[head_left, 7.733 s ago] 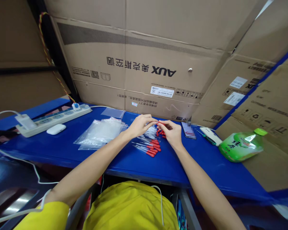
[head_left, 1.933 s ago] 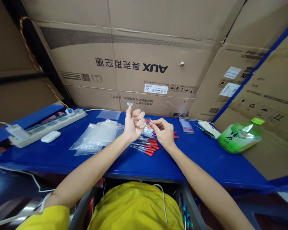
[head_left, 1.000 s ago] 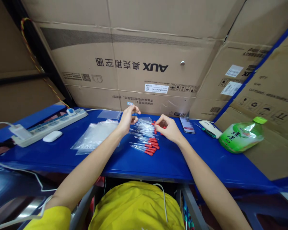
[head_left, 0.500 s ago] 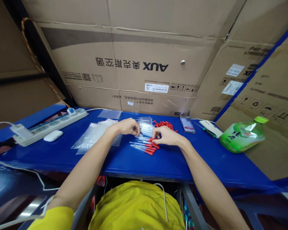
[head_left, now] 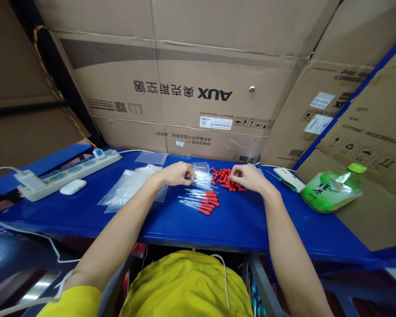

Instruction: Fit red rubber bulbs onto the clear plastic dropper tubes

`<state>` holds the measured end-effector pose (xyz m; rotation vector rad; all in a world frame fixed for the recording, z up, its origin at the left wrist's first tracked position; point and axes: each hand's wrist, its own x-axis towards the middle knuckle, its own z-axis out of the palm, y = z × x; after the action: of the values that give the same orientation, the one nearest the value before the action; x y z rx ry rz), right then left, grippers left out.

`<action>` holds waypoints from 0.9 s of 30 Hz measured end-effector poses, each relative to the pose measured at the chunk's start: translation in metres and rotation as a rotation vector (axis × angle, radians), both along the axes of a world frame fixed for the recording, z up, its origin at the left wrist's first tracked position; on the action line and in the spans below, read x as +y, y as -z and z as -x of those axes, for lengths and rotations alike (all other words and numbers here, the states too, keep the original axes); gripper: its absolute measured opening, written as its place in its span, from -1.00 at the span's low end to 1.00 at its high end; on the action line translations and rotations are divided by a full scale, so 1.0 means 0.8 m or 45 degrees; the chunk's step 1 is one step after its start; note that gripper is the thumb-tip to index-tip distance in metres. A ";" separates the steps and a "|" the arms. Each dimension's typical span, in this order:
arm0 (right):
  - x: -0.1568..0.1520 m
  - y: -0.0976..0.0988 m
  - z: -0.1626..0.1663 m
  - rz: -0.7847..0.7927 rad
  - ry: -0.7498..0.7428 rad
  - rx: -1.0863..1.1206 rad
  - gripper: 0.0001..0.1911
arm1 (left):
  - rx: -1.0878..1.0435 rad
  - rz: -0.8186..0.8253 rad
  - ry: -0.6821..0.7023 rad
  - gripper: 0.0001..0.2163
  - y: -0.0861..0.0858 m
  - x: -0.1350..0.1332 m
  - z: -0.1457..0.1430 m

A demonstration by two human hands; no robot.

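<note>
On the blue table (head_left: 237, 220) lies a row of clear droppers with red bulbs (head_left: 203, 202). Behind them sits a heap of bare clear tubes (head_left: 201, 172), and to its right a pile of loose red bulbs (head_left: 223, 176). My left hand (head_left: 176, 172) rests at the left edge of the bare tubes, fingers curled and pinching one of them. My right hand (head_left: 247, 177) lies on the right side of the red bulb pile, fingertips pressed together among the bulbs; what they grip is too small to make out.
Clear plastic bags (head_left: 132, 187) lie left of the tubes. A power strip (head_left: 66, 174) and a white case (head_left: 72, 186) sit at far left. A green bottle (head_left: 331, 193) and a white tool (head_left: 285, 178) lie at right. Cardboard boxes (head_left: 191, 88) wall the back.
My right hand has moved from the finished droppers back and right onto the red bulb pile. My left hand has stayed at the bare tubes. The camera shifted slightly.
</note>
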<state>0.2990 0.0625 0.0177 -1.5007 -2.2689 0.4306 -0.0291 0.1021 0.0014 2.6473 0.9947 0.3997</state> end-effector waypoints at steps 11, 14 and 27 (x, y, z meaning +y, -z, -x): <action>0.011 0.020 -0.038 0.480 0.173 -0.166 -0.78 | -0.284 0.030 0.081 -0.90 -0.007 -0.015 -0.016; 0.014 0.023 -0.036 0.446 0.225 -0.193 -0.78 | -0.276 0.003 0.082 -0.91 -0.007 -0.020 -0.022; -0.012 0.004 0.019 -0.013 -0.090 0.737 -0.82 | -0.274 -0.221 0.020 -0.77 0.003 -0.032 -0.049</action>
<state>0.2840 0.0533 0.0148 -1.1046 -1.8585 0.7597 0.0103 0.0768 -0.0009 2.6875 0.9081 0.7815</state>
